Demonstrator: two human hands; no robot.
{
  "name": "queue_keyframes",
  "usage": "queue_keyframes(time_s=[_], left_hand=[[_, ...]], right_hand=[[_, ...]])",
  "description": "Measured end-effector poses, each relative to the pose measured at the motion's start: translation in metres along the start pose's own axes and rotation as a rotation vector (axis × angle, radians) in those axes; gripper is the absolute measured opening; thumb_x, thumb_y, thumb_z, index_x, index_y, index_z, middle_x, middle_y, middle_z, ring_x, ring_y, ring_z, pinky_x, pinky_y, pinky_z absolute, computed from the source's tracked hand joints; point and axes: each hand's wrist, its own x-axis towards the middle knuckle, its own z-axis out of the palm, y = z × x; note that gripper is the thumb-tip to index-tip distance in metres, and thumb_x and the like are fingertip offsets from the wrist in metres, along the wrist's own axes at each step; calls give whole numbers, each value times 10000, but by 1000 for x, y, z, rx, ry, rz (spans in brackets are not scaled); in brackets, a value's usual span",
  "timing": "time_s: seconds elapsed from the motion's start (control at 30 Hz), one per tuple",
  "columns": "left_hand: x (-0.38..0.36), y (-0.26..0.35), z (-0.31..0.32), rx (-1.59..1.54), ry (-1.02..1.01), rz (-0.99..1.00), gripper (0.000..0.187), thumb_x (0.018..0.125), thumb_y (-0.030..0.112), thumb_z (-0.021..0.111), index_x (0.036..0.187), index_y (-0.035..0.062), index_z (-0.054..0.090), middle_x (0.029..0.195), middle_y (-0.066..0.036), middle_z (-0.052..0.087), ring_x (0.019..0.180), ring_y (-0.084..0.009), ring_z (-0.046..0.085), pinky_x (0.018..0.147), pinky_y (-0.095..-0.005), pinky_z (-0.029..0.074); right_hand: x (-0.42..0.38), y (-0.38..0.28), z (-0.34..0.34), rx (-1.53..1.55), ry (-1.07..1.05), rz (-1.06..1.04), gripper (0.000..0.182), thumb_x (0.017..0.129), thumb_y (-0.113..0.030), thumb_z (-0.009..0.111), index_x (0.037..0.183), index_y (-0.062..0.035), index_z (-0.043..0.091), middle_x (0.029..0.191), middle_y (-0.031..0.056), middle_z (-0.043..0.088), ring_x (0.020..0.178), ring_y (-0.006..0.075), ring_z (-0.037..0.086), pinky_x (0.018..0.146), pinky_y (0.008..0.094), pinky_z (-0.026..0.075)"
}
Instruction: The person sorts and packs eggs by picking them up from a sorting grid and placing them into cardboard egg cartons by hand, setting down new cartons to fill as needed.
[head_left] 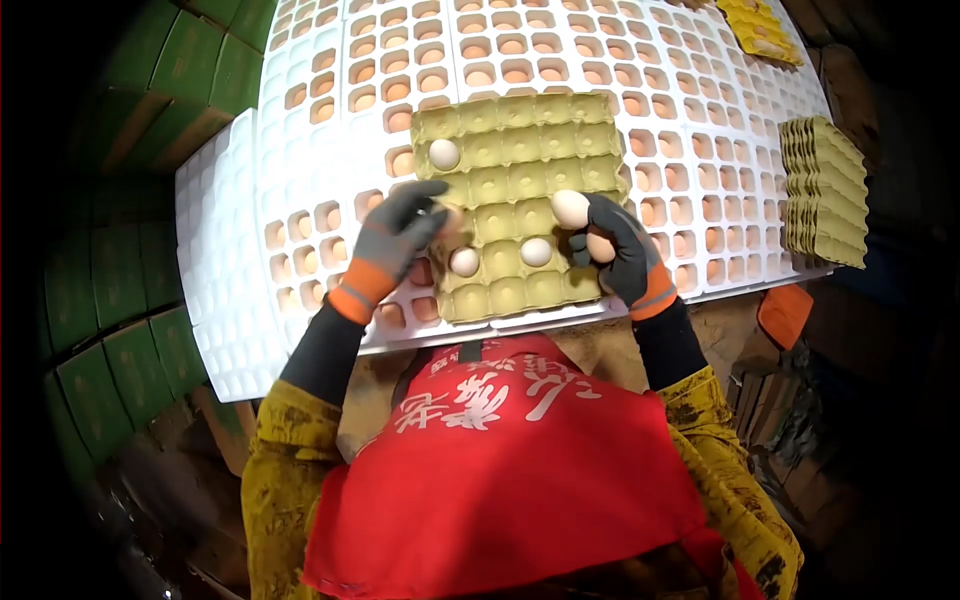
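A yellow-green pulp egg tray (pixel 514 141) lies on white foam trays in front of me, with a few pale eggs in it: a white egg (pixel 444 154) at upper left, another egg (pixel 465 262) at lower left and a third egg (pixel 536 251) lower middle. Over the tray's left edge, my left hand (pixel 397 238), in a grey and orange glove, is closed around a blurred brownish egg (pixel 453 217). My gloved right hand (pixel 622 247), above the right side, grips a white egg (pixel 570 210) and a brown egg (pixel 600 246).
White foam trays (pixel 712 118) with brown eggs in their cells cover the table. A stack of pulp trays (pixel 822 190) stands at the right edge, and a yellow tray (pixel 762 32) with eggs lies at the far right. Green boxes (pixel 95 392) are piled on the left.
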Motion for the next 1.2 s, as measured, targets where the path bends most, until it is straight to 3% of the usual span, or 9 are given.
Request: queue_keyframes(time_s=[0.23, 0.3, 0.43, 0.63, 0.8, 0.97, 1.03, 1.1, 1.2], left_hand=[[-50, -36, -37, -981, 88, -228, 496, 1104, 392, 375, 1448, 50, 479, 1031, -52, 650, 835, -107, 615, 712, -227, 511], [-70, -47, -40, -429, 181, 55, 465, 1103, 348, 389, 1461, 65, 475, 1072, -51, 664, 821, -83, 601, 715, -207, 510], [-101, -59, -76, -418, 317, -107, 421, 1097, 315, 405, 1392, 49, 545, 1043, -49, 669, 800, -62, 596, 701, -187, 491], [-110, -62, -127, -362, 506, -124, 404, 1052, 321, 525, 1312, 18, 586, 1015, -63, 663, 842, -121, 640, 749, -248, 520], [-72, -56, -159, -210, 443, -17, 416, 971, 195, 658, 1321, -6, 555, 1183, -94, 643, 1046, -182, 646, 905, -318, 545], [16, -98, -154, 405, 443, 281, 373, 879, 121, 670, 1252, 119, 651, 1297, -109, 629, 1199, -294, 586, 1032, -403, 446], [33, -118, -156, 861, 468, 264, 352, 880, 193, 630, 1228, 172, 682, 1335, -97, 623, 1298, -341, 500, 1117, -460, 343], [31, -118, -158, 744, 525, 283, 335, 891, 185, 634, 1220, 156, 688, 1319, -101, 630, 1255, -325, 534, 1087, -455, 386], [2, -93, -150, 528, 516, 272, 325, 910, 87, 652, 1233, 100, 685, 1265, -124, 658, 1201, -324, 579, 1051, -417, 448]], right_hand=[[10, 25, 45, -4, -158, -79, 421, 1023, -129, 560, 1421, -16, 483, 1253, 81, 631, 1004, 127, 629, 823, 262, 535], [21, 12, 82, 193, -85, 85, 444, 1023, -153, 527, 1443, -24, 459, 1201, 102, 646, 935, 129, 633, 764, 238, 524], [72, 12, 145, 109, -146, 214, 365, 989, -162, 573, 1325, -21, 558, 1055, 69, 686, 823, 109, 638, 691, 258, 514], [178, 67, 208, -1023, 33, -517, 288, 876, -226, 680, 1147, -128, 690, 1109, 140, 663, 1020, 337, 632, 889, 413, 514], [236, 83, 217, -485, 145, -370, 266, 963, -108, 587, 1205, -67, 689, 1075, 93, 655, 963, 209, 640, 846, 329, 520], [273, 82, 224, -1054, 24, -625, 324, 924, -57, 541, 1211, -110, 682, 1210, 188, 653, 1139, 390, 586, 1002, 449, 468], [247, 57, 223, -882, 82, -600, 323, 954, -90, 583, 1261, -126, 675, 1173, 148, 683, 1068, 288, 646, 960, 365, 497], [204, 24, 211, -549, 173, -495, 323, 991, -118, 605, 1309, -76, 648, 1198, 73, 700, 1064, 148, 647, 907, 292, 509], [151, -5, 142, -620, 278, -506, 321, 975, -31, 573, 1286, -48, 650, 1217, 60, 682, 1071, 138, 646, 918, 279, 514]])
